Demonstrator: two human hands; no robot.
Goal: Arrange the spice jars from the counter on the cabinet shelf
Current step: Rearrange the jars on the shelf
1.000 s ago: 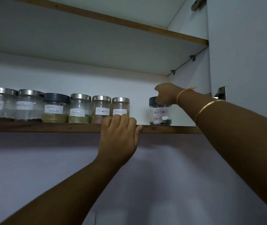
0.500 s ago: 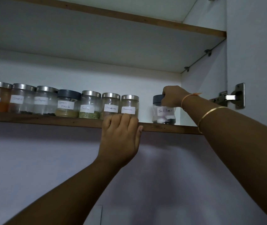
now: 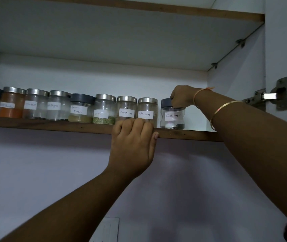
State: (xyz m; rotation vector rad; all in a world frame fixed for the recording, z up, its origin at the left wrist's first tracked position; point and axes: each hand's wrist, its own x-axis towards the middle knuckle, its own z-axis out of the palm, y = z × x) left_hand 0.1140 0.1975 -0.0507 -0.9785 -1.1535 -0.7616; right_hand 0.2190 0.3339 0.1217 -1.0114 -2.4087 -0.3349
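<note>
A row of several labelled glass spice jars stands on the wooden cabinet shelf [image 3: 52,125]. At the row's right end is the Black Pepper jar [image 3: 172,117] with a dark lid; my right hand [image 3: 182,97] grips that lid from above. The jar stands close beside a Cinnamon jar [image 3: 147,110]. Further left are a second Cinnamon jar [image 3: 126,109], a Fennel jar [image 3: 104,110] and a Garam Masala jar [image 3: 80,109]. My left hand [image 3: 133,145] holds the shelf's front edge, fingers curled over it below the Cinnamon jars.
An upper shelf [image 3: 156,9] hangs above the jars. The cabinet's right wall [image 3: 235,84] is close behind the Black Pepper jar, with a metal door hinge [image 3: 275,96] and the open door at far right. A bare wall lies below the shelf.
The Black Pepper jar has slid left under my right hand, closing the gap to the Cinnamon jar. The view shifted, showing more jars at the left. My left hand stayed on the shelf edge.
</note>
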